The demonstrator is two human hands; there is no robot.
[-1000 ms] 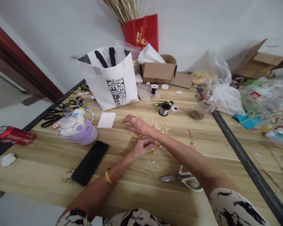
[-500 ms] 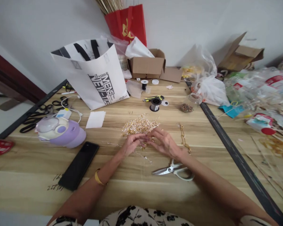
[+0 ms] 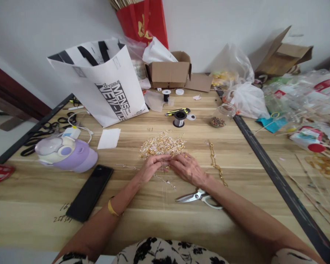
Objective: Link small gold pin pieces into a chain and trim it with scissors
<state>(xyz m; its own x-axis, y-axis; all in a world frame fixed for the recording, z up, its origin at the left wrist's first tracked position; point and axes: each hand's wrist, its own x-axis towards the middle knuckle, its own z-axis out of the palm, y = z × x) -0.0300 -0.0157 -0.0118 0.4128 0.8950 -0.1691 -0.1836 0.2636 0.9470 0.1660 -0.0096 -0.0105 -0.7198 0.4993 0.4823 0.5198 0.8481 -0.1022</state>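
Note:
My left hand and my right hand meet at the near edge of a tangled pile of small gold and silver jewelry pieces. Both are closed, with fingertips pressed together. A thin silver chain with beads trails out from beneath the left hand, which seems to pinch it. Whatever sits between the right fingertips is too small and covered to make out. Scissors with white handles lie below my right wrist, partly under the forearm. Right of that hand rests a gold link chain.
Beyond the pile are a wire spool, a yellow utility knife and a jar of beads. To the left lie a black phone, a purple bottle and a white bag. Plastic bottles crowd the right.
My right hand's fingers have folded down closer against the left fingertips. The view has shifted slightly, and more of the gold chain shows beside my right forearm.

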